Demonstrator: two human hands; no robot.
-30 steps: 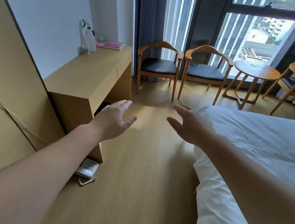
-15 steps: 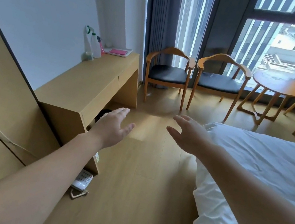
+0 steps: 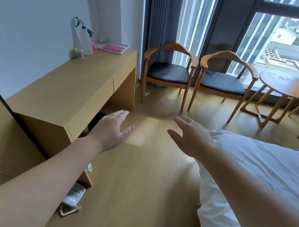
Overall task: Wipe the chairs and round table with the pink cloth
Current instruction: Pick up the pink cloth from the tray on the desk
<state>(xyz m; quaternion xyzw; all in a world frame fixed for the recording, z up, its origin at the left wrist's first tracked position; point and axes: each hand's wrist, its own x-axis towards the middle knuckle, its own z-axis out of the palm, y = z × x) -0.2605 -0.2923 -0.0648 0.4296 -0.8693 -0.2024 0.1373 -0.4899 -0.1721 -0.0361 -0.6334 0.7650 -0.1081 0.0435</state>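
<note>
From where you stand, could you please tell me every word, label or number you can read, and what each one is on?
No text in this view can be read.
Telephone on the floor: keypad markings too small and blurred to read.
Small white tag low on the wooden desk: blurred, unreadable.
Spray bottles on the desk: no legible label shows.
</note>
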